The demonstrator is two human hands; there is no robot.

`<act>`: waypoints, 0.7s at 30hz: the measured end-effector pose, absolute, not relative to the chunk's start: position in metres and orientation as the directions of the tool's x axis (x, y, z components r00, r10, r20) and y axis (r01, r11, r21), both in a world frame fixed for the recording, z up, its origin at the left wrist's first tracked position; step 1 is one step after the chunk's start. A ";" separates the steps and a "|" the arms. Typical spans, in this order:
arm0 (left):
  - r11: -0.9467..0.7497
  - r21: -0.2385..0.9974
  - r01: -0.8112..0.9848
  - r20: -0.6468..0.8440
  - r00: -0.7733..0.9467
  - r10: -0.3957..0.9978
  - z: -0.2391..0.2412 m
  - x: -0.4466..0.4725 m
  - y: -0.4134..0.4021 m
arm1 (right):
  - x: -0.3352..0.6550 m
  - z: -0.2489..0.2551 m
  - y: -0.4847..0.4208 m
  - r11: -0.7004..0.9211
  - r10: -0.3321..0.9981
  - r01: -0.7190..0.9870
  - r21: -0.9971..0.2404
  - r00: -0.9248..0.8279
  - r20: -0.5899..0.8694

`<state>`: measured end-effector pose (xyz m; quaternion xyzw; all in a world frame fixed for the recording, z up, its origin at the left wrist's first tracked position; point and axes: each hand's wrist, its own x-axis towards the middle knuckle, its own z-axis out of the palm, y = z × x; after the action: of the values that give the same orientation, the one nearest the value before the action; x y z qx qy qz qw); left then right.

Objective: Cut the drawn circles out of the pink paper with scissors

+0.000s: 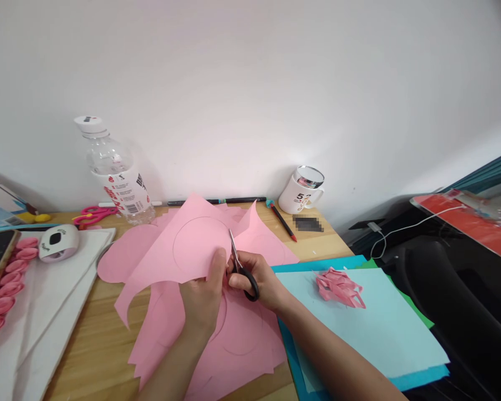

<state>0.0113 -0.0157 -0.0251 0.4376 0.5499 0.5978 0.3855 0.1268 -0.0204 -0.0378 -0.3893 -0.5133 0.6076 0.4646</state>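
My left hand (204, 301) pinches a pink paper sheet (198, 245) near its lower edge, thumb on top. A drawn circle shows on this sheet, and its left end curls down. In my right hand (253, 275) are black-handled scissors (240, 264), their blades pointing up at the sheet just right of the circle's line. A flap of the sheet stands up beyond the blades. Beneath lies a stack of pink paper (242, 356) with more drawn circles. A rounded pink piece (127, 253) lies to the left of the held sheet.
A plastic bottle (121, 178) and a white mug (300, 189) stand by the wall, with several pens between them. Pink scraps (340, 287) lie on light blue paper (367, 328) at right. Rolled pink paper flowers (2, 306) and pink scissors (94, 214) are at left.
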 end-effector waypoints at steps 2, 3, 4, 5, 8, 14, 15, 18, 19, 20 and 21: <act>-0.101 0.995 0.018 0.102 -0.308 0.946 -0.026 0.011 -0.016 | 0.127 -0.037 -0.021 -0.037 0.964 -0.158 -0.987 -0.264 0.006; -0.101 0.995 0.021 0.102 -0.305 0.947 -0.026 0.011 -0.016 | 0.127 -0.037 -0.021 -0.036 0.965 -0.157 -0.987 -0.263 0.007; -0.101 0.995 0.021 0.102 -0.307 0.946 -0.026 0.011 -0.016 | 0.127 -0.037 -0.021 -0.037 0.964 -0.156 -0.987 -0.264 0.006; -0.102 0.995 0.021 0.104 -0.314 0.944 -0.026 0.011 -0.016 | 0.127 -0.037 -0.021 -0.040 0.964 -0.154 -0.987 -0.264 0.002; -0.123 0.992 0.016 0.122 -0.329 0.936 -0.026 0.011 -0.015 | 0.127 -0.038 -0.021 -0.052 0.963 -0.150 -0.987 -0.268 -0.011; -0.089 0.996 0.000 0.084 -0.350 0.933 -0.026 0.011 -0.015 | 0.127 -0.038 -0.021 -0.055 0.965 -0.142 -0.988 -0.262 -0.017; -0.076 0.997 0.005 0.073 -0.349 0.934 -0.026 0.010 -0.015 | 0.127 -0.039 -0.021 -0.059 0.964 -0.141 -0.988 -0.264 -0.020; -0.074 0.997 0.001 0.069 -0.344 0.936 -0.026 0.010 -0.015 | 0.128 -0.040 -0.021 -0.066 0.963 -0.144 -0.987 -0.269 -0.025; -0.077 0.997 -0.003 0.072 -0.344 0.936 -0.026 0.010 -0.015 | 0.128 -0.040 -0.021 -0.067 0.963 -0.146 -0.987 -0.270 -0.025; -0.082 0.997 -0.006 0.075 -0.346 0.935 -0.026 0.010 -0.015 | 0.128 -0.040 -0.021 -0.068 0.962 -0.149 -0.986 -0.271 -0.026; -0.087 0.996 -0.008 0.079 -0.350 0.933 -0.026 0.010 -0.015 | 0.128 -0.040 -0.021 -0.070 0.962 -0.152 -0.986 -0.273 -0.026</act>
<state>0.0104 -0.0152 -0.0264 0.4179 0.5534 0.6073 0.3876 0.1279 -0.0210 -0.0403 -0.3977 -0.5094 0.6139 0.4534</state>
